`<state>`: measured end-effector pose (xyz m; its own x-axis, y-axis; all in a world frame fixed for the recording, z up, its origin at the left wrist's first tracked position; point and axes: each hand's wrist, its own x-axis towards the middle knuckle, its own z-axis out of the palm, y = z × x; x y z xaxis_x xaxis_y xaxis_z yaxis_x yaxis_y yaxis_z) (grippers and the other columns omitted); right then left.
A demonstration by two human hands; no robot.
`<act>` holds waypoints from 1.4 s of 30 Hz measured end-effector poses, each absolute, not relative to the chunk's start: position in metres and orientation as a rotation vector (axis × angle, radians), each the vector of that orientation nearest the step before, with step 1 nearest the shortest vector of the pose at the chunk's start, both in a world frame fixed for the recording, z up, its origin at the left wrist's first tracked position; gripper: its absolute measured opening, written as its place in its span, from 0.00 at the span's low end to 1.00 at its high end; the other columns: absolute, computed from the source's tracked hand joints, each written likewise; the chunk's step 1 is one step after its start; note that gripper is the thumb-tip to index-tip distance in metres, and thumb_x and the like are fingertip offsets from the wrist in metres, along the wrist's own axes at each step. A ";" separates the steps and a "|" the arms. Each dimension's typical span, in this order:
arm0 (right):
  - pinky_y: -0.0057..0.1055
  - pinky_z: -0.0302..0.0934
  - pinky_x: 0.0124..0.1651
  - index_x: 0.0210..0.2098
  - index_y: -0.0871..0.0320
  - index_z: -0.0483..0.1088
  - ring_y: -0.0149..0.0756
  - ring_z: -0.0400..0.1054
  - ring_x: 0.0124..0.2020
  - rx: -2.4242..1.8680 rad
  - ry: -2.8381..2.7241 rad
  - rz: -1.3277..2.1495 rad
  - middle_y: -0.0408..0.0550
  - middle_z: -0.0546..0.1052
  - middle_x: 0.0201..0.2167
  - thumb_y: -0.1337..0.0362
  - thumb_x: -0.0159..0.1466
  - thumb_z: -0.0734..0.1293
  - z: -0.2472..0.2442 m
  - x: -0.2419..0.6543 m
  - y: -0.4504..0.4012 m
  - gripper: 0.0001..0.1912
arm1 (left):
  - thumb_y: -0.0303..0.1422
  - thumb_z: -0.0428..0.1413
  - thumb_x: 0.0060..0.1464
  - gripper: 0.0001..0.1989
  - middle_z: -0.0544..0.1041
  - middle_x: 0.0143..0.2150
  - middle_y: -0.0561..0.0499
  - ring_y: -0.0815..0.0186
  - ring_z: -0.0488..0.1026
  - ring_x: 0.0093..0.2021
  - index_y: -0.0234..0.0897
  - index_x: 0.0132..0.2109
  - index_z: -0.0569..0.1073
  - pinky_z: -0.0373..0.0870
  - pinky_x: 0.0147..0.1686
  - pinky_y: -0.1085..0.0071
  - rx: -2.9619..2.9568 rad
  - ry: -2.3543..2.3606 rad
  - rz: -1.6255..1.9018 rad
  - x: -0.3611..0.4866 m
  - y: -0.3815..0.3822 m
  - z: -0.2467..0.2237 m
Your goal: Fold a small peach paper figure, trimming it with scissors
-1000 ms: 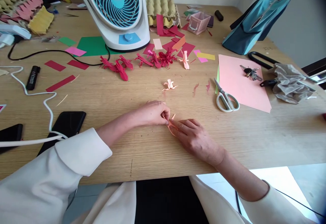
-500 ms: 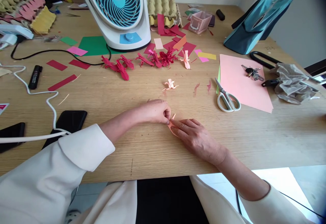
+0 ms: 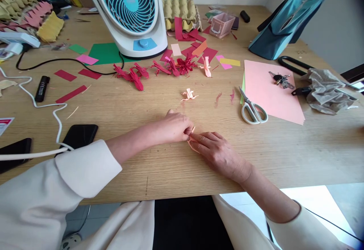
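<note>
Near the middle of the wooden table, a small folded salmon-pink paper piece (image 3: pixel 193 146) lies mostly hidden under my fingers, its pointed tip sticking up between the hands. My left hand (image 3: pixel 178 127) is closed, its fingertips pinching the paper's upper left part. Fingers together, my right hand (image 3: pixel 217 153) presses the paper against the tabletop from the right. Beyond them sits a pale pink folded paper figure (image 3: pixel 189 94). Several crimson folded figures (image 3: pixel 136 78) and another pale pink one (image 3: pixel 206 67) lie further back.
Scissors (image 3: pixel 254 109) rest beside pink sheets (image 3: pixel 270 98) holding keys (image 3: pixel 281 79). A fan (image 3: pixel 131 18) stands at the back, near egg cartons (image 3: pixel 180 9) and a pink basket (image 3: pixel 222 25). Phones (image 3: pixel 81 135), a marker (image 3: pixel 42 88) and a white cable (image 3: pixel 58 123) lie left.
My left hand has shifted slightly down and to the right over the paper, its wrist lower. My right hand stays almost in place on the paper.
</note>
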<state>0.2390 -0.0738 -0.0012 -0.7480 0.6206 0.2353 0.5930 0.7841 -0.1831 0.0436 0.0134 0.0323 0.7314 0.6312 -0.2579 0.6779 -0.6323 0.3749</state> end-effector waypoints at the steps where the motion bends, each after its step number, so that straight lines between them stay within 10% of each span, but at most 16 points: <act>1: 0.41 0.64 0.49 0.52 0.61 0.71 0.43 0.67 0.51 -0.941 -2.690 0.147 0.55 0.71 0.60 0.69 0.71 0.59 -0.001 0.239 -0.074 0.13 | 0.26 0.58 0.52 0.06 0.76 0.29 0.55 0.66 0.70 0.35 0.36 0.27 0.73 0.54 0.41 0.65 2.542 0.960 -0.075 0.040 0.009 0.031; 10: 0.40 0.63 0.48 0.53 0.60 0.70 0.42 0.67 0.50 -0.964 -2.678 0.140 0.54 0.71 0.59 0.67 0.72 0.58 -0.006 0.239 -0.074 0.14 | 0.31 0.51 0.64 0.08 0.75 0.34 0.50 0.62 0.68 0.39 0.37 0.38 0.74 0.55 0.48 0.61 2.920 0.857 0.310 0.019 -0.016 0.009; 42: 0.40 0.60 0.50 0.56 0.61 0.68 0.43 0.66 0.51 -0.972 -2.698 0.189 0.55 0.72 0.58 0.67 0.72 0.58 -0.003 0.239 -0.073 0.15 | 0.26 0.57 0.53 0.06 0.78 0.29 0.58 0.72 0.72 0.29 0.40 0.32 0.78 0.61 0.35 0.73 2.405 0.786 0.137 0.020 0.024 0.007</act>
